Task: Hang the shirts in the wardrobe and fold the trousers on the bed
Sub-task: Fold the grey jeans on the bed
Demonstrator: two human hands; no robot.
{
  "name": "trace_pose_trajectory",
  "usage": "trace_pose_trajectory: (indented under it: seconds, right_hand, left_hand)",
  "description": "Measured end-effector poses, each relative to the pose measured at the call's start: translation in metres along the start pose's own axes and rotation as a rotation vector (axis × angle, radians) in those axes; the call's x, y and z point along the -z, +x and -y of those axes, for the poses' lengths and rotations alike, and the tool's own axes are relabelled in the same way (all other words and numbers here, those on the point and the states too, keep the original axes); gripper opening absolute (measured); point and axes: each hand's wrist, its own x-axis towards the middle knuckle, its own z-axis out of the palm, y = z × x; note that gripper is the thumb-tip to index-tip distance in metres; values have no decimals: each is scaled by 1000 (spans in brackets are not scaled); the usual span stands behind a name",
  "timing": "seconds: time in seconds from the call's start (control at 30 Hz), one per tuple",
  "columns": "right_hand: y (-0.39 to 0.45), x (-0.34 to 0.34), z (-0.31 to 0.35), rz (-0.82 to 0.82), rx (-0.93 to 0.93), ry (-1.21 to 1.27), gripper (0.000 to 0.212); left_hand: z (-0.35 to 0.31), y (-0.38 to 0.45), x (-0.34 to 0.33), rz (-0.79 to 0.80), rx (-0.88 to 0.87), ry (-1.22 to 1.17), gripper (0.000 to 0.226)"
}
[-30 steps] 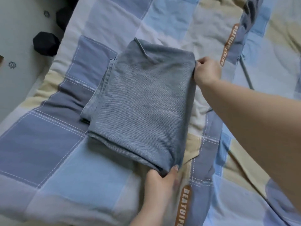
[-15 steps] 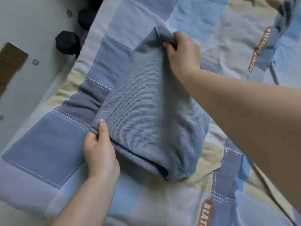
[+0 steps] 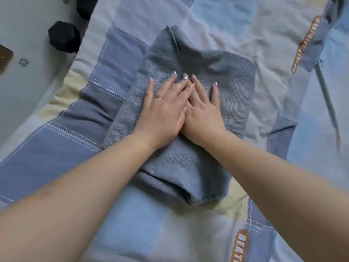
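Folded blue-grey denim trousers (image 3: 232, 76) lie as a compact rectangle on the patchwork bed cover (image 3: 56, 148), near the bed's left side. My left hand (image 3: 160, 108) lies flat on the middle of the folded trousers, fingers straight and spread, a ring on one finger. My right hand (image 3: 204, 108) lies flat beside it, its fingers partly tucked under the left hand's fingers. Both palms press down on the denim. No shirt or wardrobe is in view.
The bed's left edge (image 3: 62, 86) runs diagonally; beyond it is pale floor with a black angular object (image 3: 64, 38) and a brown piece (image 3: 4, 57). A thin grey rod (image 3: 326, 95) and a dark garment edge (image 3: 336, 8) lie on the cover at the right.
Both hands let go of the trousers' corners after folding them over and now lie flat together on top of the folded stack.
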Motion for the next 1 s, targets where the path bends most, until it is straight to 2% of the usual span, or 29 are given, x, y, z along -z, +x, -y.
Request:
trace_pose_trajectory:
  seconds: [0.07,0.17,0.3,0.37,0.43,0.5,0.57,0.7,0.77,0.8,0.83,0.9,0.93,1.0]
  right_hand:
    - [4,-4,-13,-14,-7,-37,66]
    - [-12,-7,-46,45,-68,-77,75]
    - [-61,-7,-85,203,-321,-29,77]
    - [-73,4,-72,194,-419,84,78]
    - [-81,11,-38,92,-349,165,75]
    - [-93,6,4,16,-157,184,68]
    - [-112,-9,36,73,-42,159,60]
    - [-149,-32,41,179,21,160,59]
    - [-162,-33,30,123,142,205,58]
    - [-165,-30,23,72,171,273,57]
    - [-166,-23,13,16,140,374,58]
    - [-155,-6,-10,-90,-143,627,68]
    - [-145,2,-21,-96,-327,734,73]
    - [-125,5,-41,-61,-589,906,74]
  left_hand:
    - [19,16,-12,155,46,169,66]
    - [47,19,-25,234,66,350,72]
    - [52,18,-27,254,140,306,79]
    - [51,17,-26,256,193,275,80]
    - [49,18,-23,281,216,277,80]
    - [50,19,-22,295,217,286,81]
    - [50,21,-21,317,215,296,82]
    - [48,24,-24,387,225,309,82]
    - [49,21,-20,355,210,231,83]
    - [51,18,-17,284,212,143,84]
    - [53,16,-14,179,238,31,85]
    - [58,10,-6,-7,419,-171,89]
    - [60,9,-2,-33,515,-206,89]
    - [65,7,2,44,605,-175,86]
